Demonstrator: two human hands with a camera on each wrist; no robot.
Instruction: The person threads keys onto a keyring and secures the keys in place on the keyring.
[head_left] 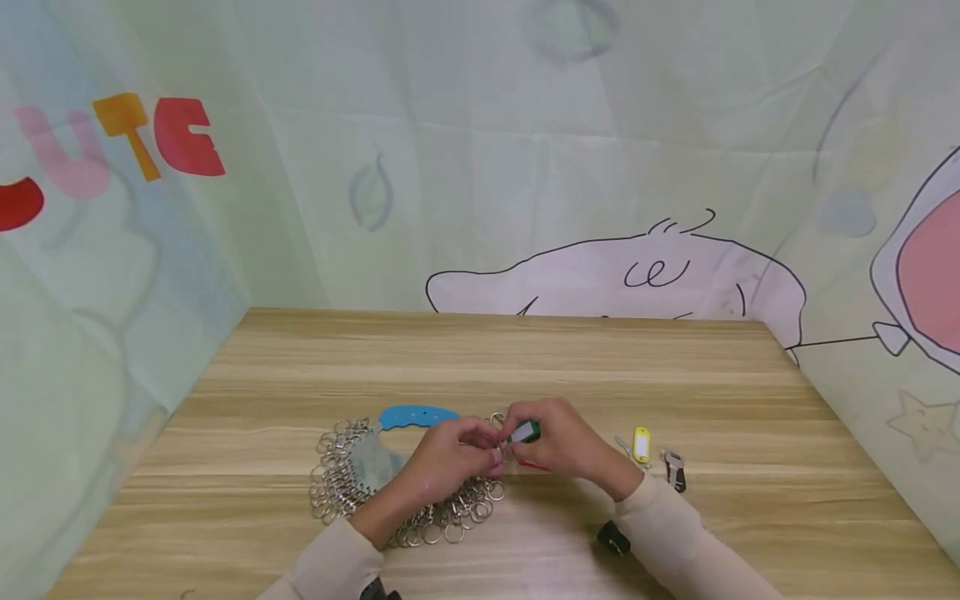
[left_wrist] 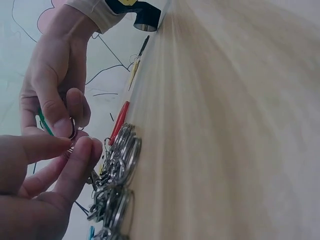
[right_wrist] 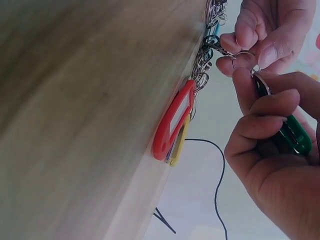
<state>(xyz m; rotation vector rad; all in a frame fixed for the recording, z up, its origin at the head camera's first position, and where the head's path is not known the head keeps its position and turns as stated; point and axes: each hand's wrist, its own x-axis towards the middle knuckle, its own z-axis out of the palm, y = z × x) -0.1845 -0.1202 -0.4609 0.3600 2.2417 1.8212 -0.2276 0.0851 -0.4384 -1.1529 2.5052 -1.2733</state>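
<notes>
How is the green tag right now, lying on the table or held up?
Held up. The right hand grips the green tag, which the right wrist view shows clear of the table.

Green tag [head_left: 527, 432], red tag [right_wrist: 163, 137], yellow tag [head_left: 641, 446]; blue handle [head_left: 417, 416]; silvery rings [left_wrist: 122, 161]; wood-grain tabletop [head_left: 525, 358]; cream sleeves [head_left: 330, 560].
</notes>
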